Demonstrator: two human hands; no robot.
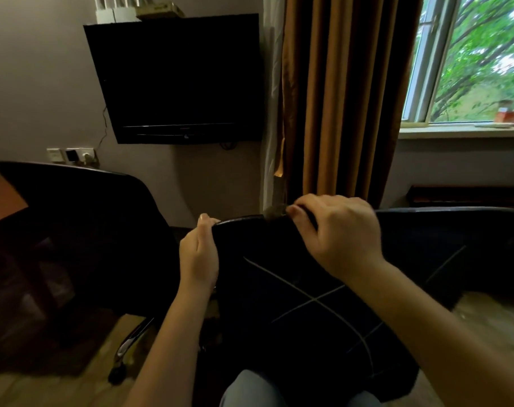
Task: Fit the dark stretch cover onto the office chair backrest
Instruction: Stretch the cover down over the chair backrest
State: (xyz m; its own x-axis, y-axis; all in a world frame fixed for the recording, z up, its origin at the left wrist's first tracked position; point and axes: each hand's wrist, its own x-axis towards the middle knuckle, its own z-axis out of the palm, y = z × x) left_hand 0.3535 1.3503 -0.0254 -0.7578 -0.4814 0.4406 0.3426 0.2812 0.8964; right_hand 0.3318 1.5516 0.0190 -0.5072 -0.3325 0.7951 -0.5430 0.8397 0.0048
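Head view: left grip (198, 254) curled round the upper hem of the dark stretch cover (279, 274), and right grip (344, 233) pinched the same hem near it. The cover hung below both grips over the lap, apart from the office chair backrest (82, 218) out beyond the left grip. Risk, as judged: the holds sat too close together to spread the opening over the backrest top, and a stretched hem could snap out of the pinch.

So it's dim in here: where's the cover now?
Head view, low centre: the cover hangs between the left hand and right hand, which grip its top edge, just right of the dark chair.
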